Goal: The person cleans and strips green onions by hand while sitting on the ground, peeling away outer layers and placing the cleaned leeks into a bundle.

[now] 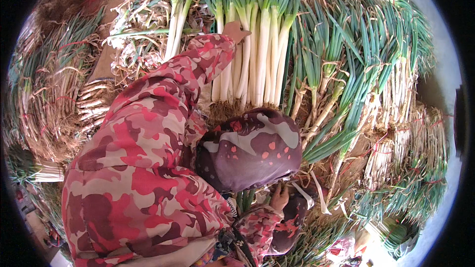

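Observation:
A row of long green onions (261, 55) with white stalks and brown roots lies before me at the top middle. My left hand (236, 32) rests on the stalks left of the row's middle, below the green leaves; its grip on them is unclear. Beyond my knee in dark patterned trousers (256, 152), my right hand (280, 197) shows with its fingers bent. Green stalks (245, 199) stand just left of it, partly hidden by my knee and sleeve. Whether my right fingers hold anything cannot be made out. A pair of clean onions (176, 26) lies left of the row.
Untrimmed green onions (326, 78) lie loose to the right. Bundles with red ties (402, 148) are stacked at the far right, and more bundles (52, 92) at the left. Peeled dry leaves (137, 26) are heaped at the upper left. Loose white peelings (320, 194) lie beside my lower leg.

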Demonstrator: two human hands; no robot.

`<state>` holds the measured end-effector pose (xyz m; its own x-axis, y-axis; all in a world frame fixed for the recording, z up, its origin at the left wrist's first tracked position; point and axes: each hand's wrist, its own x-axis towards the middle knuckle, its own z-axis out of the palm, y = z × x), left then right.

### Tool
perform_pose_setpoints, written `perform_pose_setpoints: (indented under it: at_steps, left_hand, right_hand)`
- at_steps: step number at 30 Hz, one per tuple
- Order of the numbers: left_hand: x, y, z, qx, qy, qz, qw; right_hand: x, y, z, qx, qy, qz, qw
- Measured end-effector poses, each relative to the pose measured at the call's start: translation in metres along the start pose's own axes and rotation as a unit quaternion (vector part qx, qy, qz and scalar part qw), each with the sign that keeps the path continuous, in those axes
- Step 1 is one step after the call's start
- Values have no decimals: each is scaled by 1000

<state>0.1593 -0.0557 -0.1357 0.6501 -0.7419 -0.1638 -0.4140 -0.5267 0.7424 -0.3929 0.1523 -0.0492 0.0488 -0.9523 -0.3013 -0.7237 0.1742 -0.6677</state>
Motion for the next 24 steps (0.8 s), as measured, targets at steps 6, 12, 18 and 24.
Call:
perform_pose_setpoints:
  at_steps: [6,12,18,24]
  left_hand:
    - [-16,108,-39,-58,-109,53,991]
    - [-134,262,-66,-75,-346,299,886]
    - [-255,355,-9,114,-635,379,664]
    - [-307,383,44,215,-614,334,683]
  right_hand:
    - [40,97,4,329,-55,190,923]
    - [41,151,77,-159,55,233,958]
    - [19,127,72,-23,9,349,937]
    - [56,32,8,51,306,-26,950]
